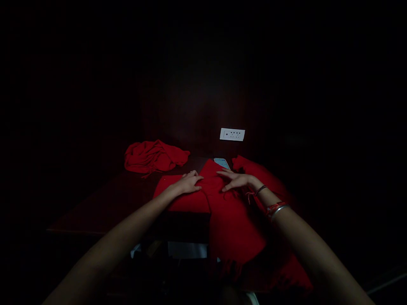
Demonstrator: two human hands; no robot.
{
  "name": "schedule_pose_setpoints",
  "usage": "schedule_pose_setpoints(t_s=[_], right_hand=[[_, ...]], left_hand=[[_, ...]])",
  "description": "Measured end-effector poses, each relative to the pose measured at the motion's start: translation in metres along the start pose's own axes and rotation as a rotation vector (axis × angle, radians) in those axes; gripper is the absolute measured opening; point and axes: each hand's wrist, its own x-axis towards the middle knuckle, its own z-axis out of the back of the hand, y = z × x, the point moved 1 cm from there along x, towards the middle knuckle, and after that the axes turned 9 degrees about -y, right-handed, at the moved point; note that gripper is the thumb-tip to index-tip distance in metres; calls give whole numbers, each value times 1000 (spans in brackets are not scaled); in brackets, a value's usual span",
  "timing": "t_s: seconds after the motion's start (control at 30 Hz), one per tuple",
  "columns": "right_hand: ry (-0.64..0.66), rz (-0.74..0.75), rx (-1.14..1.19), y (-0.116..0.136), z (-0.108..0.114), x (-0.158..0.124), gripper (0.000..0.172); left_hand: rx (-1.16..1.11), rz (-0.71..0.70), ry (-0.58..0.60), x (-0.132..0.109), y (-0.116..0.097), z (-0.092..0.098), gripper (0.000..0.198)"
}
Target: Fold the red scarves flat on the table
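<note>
A fringed red scarf [230,224] lies over the table, and its tasselled end hangs past the front edge. Its left part forms a flat, squared fold [187,203]. My left hand [190,183] rests flat on that fold with its fingers stretched out. To the right, my right hand [237,179] is over the scarf, thumb and fingers apart; whether it touches the cloth I cannot tell. More red cloth [267,176] lies beyond my right wrist and partly under my forearm.
A crumpled red cloth [155,156] sits at the back left of the dark table [104,203]. Behind my right hand lies a phone [221,162] with a lit screen. A white socket plate [232,134] is on the wall. The surroundings are very dark.
</note>
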Motion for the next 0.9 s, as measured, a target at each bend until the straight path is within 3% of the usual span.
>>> schedule_pose_setpoints(t_s=[0.07,0.13,0.23,0.33,0.43,0.53,0.63,0.7,0.77,0.9], right_hand=[[60,-26,-154,4,-11,3,96],[41,-59,-282,8,-20,8,92],[-40,2,-404,9,-23,16,54],[-145,56,-400,7,-16,23,25],[-315,1,-113,7,-6,30,20],[-490,-103,447,14,1,36,23],[-520,-140,911,23,7,41,30],[-518,-89,1008,24,13,46,36],[-533,0,901,19,18,50,39],[-594,-17,233,-5,15,54,32]], left_hand=[[50,25,51,-1,1,-1,73],[81,21,81,-2,3,0,72],[141,-76,-46,-5,3,3,35],[186,-114,-201,-8,-1,7,27],[142,-58,-309,-6,-8,7,35],[-14,41,-332,6,-8,8,63],[-230,-42,-321,28,0,18,52],[-289,-126,-378,44,7,31,42],[-257,-149,-418,61,14,43,39],[-89,-116,-343,90,20,43,37]])
